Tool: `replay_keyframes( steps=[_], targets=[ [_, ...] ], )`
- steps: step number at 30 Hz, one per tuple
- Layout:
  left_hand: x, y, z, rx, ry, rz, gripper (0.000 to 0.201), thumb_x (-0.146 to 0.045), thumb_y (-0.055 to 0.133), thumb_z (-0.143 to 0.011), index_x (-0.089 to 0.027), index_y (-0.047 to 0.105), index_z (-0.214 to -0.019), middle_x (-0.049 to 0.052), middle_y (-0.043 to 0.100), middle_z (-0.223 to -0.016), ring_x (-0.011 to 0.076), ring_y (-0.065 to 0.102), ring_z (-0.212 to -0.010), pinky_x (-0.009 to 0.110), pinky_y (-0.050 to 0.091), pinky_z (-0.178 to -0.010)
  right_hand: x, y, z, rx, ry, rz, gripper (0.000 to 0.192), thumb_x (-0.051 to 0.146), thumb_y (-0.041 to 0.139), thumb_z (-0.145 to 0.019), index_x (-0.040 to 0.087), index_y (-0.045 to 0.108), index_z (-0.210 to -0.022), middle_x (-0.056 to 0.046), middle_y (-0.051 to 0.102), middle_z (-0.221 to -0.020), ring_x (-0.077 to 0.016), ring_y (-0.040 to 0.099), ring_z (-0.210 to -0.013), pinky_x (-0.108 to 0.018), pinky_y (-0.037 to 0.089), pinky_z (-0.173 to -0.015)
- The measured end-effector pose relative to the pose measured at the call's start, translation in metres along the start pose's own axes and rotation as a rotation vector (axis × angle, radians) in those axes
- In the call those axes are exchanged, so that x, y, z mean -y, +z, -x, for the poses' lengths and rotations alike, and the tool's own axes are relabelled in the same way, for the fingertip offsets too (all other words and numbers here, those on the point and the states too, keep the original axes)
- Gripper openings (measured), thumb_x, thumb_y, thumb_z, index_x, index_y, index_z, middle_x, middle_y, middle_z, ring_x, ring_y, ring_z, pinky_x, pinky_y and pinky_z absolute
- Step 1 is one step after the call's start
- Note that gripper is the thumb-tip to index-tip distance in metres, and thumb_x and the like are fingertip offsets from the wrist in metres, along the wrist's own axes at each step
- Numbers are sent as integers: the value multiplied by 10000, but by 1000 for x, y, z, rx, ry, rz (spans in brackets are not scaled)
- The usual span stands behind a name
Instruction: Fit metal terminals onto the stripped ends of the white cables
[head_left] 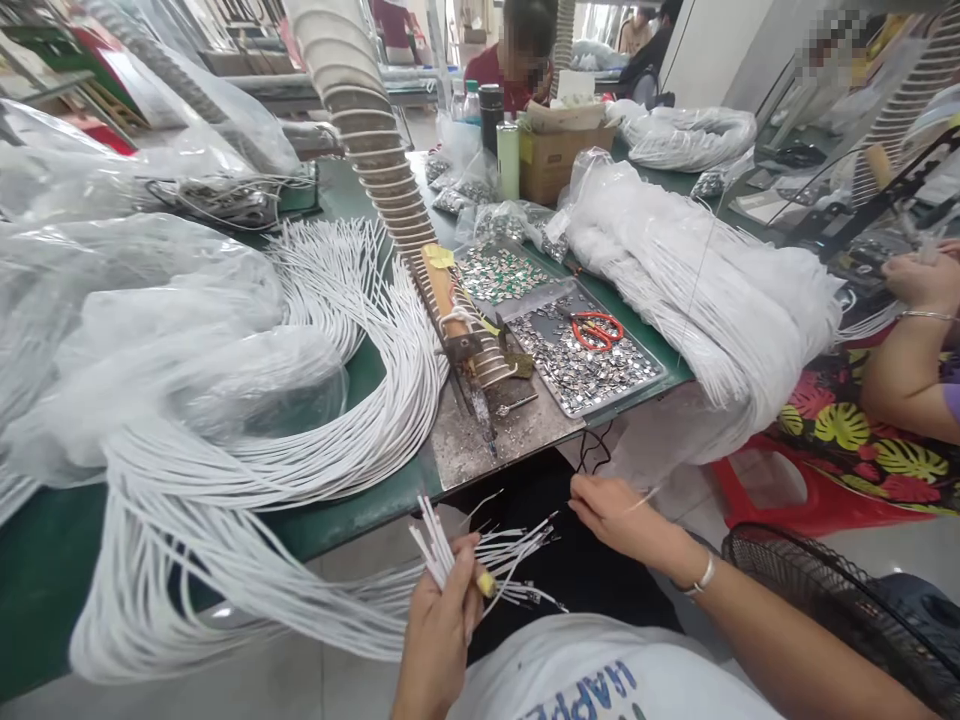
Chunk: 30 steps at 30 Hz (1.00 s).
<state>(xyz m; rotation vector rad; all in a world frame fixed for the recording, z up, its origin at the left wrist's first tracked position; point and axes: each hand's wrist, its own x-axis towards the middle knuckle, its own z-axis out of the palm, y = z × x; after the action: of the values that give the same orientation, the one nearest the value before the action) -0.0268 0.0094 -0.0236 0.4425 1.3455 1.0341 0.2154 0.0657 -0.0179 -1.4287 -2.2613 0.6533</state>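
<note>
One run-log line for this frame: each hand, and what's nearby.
left hand: grips bundle of white wires | right hand: pinches one wire end | nearby: tray of metal parts, red scissors

White wire bundle [480, 555] is gripped in left hand [439, 625], lower centre of frame; a single wire end is pinched by right hand [619, 520]. Metal tray of small parts [592, 365] with red scissors [595, 329] is seen mid-frame. Another person's hand [919, 280] is seen far right.
</note>
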Motion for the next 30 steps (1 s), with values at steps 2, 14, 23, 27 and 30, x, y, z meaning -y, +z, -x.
replay_keyframes(
  steps=[2, 14, 23, 27, 30],
  targets=[
    [1, 1, 9, 95, -32, -27, 405, -521, 694, -788, -155, 651, -959, -50, 510, -552, 21, 250, -406, 180, 198, -426, 4, -3, 5, 25, 29, -68, 135, 87, 431, -908, 170, 536, -886, -9, 564, -700, -142, 514, -590, -254, 380, -578],
    [6, -7, 36, 390, 72, -522, 573, -653, 504, -851, -104, 655, -911, -42, 421, -468, 94, 340, -457, 250, 297, -523, 89, 4, -4, 147, 124, -1075, 162, 266, 659, -804, 109, 634, -833, 19, 547, -666, -73, 447, -582, -186, 367, -549],
    [-12, 3, 44, 447, 124, -659, 564, -706, 488, -818, -174, 531, -638, -19, 414, -479, 128, 372, -511, 271, 297, -556, 92, 4, 12, 137, 169, -1092, 147, 240, 668, -777, 115, 613, -831, 25, 552, -639, -85, 505, -563, -193, 396, -531],
    [-14, 12, 40, 312, 176, -595, 494, -621, 524, -855, -177, 521, -638, -14, 474, -503, 132, 431, -535, 272, 346, -613, 83, 4, 8, 52, 205, -1163, 180, 266, 723, -745, 113, 629, -748, 12, 585, -657, -78, 507, -577, -195, 404, -552],
    [-19, 17, 39, 195, 181, -511, 404, -562, 560, -865, -174, 597, -760, -13, 532, -532, 146, 484, -563, 277, 379, -645, 74, 6, 0, 40, 208, -1307, 223, 297, 764, -719, 114, 637, -709, 11, 595, -643, -71, 507, -559, -192, 408, -539]
  ],
)
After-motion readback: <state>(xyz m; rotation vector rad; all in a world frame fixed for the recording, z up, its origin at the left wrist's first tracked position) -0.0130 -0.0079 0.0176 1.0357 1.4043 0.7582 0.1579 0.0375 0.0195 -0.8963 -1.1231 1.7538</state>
